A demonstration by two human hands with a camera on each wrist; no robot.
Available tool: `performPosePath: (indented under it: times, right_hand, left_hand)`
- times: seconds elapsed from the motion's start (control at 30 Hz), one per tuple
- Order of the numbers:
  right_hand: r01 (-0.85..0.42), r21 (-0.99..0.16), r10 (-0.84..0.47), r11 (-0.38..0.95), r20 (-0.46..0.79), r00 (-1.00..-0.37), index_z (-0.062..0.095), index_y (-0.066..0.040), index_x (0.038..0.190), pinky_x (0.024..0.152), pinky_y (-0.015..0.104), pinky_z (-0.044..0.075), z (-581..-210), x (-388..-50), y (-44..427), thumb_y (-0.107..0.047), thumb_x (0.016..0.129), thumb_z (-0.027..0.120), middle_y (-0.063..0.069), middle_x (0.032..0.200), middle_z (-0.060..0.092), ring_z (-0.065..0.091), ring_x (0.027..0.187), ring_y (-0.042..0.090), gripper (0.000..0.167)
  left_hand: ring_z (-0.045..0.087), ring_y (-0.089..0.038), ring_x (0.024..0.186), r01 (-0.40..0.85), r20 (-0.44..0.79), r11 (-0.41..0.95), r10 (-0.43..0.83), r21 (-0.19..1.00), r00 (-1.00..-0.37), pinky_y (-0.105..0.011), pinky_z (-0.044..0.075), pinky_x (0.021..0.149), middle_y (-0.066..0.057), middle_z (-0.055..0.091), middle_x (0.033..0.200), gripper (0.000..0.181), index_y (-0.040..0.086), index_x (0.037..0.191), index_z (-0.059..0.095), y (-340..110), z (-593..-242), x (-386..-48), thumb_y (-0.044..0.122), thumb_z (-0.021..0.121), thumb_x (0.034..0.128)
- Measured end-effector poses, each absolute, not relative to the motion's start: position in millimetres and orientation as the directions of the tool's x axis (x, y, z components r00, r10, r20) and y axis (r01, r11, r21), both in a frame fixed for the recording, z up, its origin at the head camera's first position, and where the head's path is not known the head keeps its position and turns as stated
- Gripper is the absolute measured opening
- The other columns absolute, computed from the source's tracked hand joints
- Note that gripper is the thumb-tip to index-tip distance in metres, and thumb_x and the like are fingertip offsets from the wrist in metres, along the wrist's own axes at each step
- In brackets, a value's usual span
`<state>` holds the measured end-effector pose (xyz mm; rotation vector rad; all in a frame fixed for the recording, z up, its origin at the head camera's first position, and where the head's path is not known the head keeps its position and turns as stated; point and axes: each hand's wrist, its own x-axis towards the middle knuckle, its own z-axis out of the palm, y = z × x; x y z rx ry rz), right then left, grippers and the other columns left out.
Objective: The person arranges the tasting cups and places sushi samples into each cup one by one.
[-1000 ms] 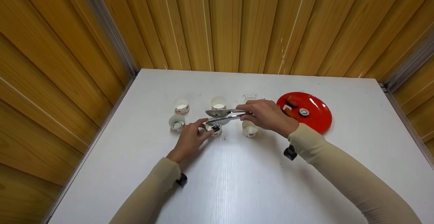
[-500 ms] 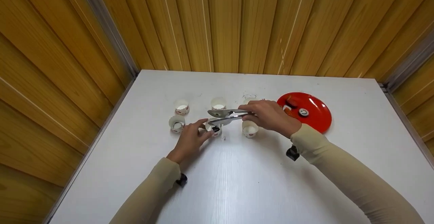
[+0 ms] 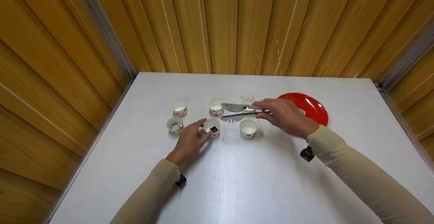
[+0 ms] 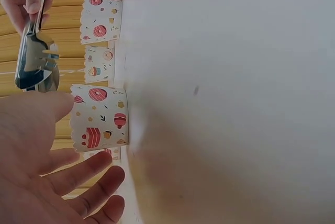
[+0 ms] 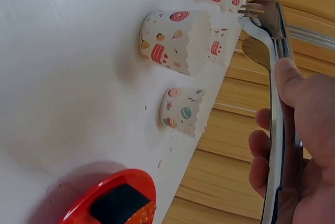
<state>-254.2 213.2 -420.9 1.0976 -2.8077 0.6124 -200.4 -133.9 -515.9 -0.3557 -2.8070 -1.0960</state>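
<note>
My left hand (image 3: 190, 139) holds a patterned paper baking cup (image 4: 102, 114), thumb on its near side and index finger on its far-left rim. Inside that cup lies a small dark, square-looking piece (image 3: 214, 129); its kind is too small to tell. Over the table, right of this cup, my right hand (image 3: 286, 115) grips metal serving tongs (image 5: 275, 77). Their jaws stand apart with nothing between them, one end slotted like a fork. A red plate (image 3: 315, 108) lies partly behind the right hand, with a dark, orange-topped sushi piece (image 5: 119, 204) on it.
More paper cups stand around: a front right cup (image 3: 248, 129), a back middle cup (image 3: 216, 108), a back left cup (image 3: 180, 109) and a front left cup (image 3: 175, 126). Wood-patterned panels (image 3: 220, 27) border the white table (image 3: 223, 183).
The tongs have moved right and away from the held cup, and the dark piece in it now shows more plainly. My left hand keeps its place on the cup.
</note>
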Motion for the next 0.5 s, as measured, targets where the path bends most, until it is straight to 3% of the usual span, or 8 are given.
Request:
performPosePath:
  times: [0.17,0.3,0.4,0.5]
  right_hand:
    - [-0.646,-0.323,-0.613,0.692,0.210,-0.762,0.065,-0.022,0.139,0.081,0.042,0.059,-419.4,-257.0,230.7,-0.026,0.094,0.078,-0.005,0.108,0.073,0.067,0.090,0.015,0.047]
    - [-0.617,-0.310,-0.580,0.724,0.211,-0.787,0.066,-0.020,0.137,0.082,0.045,0.059,-418.6,-259.3,245.2,-0.023,0.092,0.079,0.000,0.108,0.074,0.069,0.093,0.018,0.047]
    - [-0.608,-0.286,-0.560,0.741,0.237,-0.794,0.067,-0.019,0.136,0.080,0.045,0.057,-418.8,-260.2,257.1,-0.023,0.092,0.080,0.002,0.111,0.073,0.068,0.092,0.018,0.046]
    - [-0.594,-0.265,-0.540,0.759,0.254,-0.803,0.067,-0.020,0.134,0.077,0.046,0.054,-419.2,-260.9,268.0,-0.023,0.091,0.081,0.000,0.111,0.072,0.065,0.090,0.018,0.045]
  left_hand:
    - [0.062,-0.030,0.113,0.307,0.244,0.690,0.191,0.655,-0.951,-0.049,0.047,0.101,-0.016,0.064,0.135,0.058,0.002,0.144,0.056,-135.6,-514.8,-202.0,0.031,0.073,0.0967]
    - [0.062,-0.030,0.114,0.359,0.315,0.682,0.195,0.638,-0.929,-0.048,0.049,0.099,-0.016,0.062,0.136,0.057,0.000,0.142,0.057,-134.5,-512.7,-203.2,0.029,0.073,0.0968]
    - [0.059,-0.029,0.125,0.389,0.365,0.690,0.190,0.611,-0.911,-0.046,0.049,0.101,-0.014,0.061,0.137,0.055,0.002,0.141,0.058,-131.8,-510.8,-204.0,0.028,0.074,0.0962]
    - [0.059,-0.030,0.123,0.417,0.409,0.694,0.190,0.587,-0.893,-0.044,0.053,0.094,-0.014,0.060,0.137,0.053,0.004,0.141,0.058,-128.0,-508.9,-204.7,0.026,0.075,0.0958]
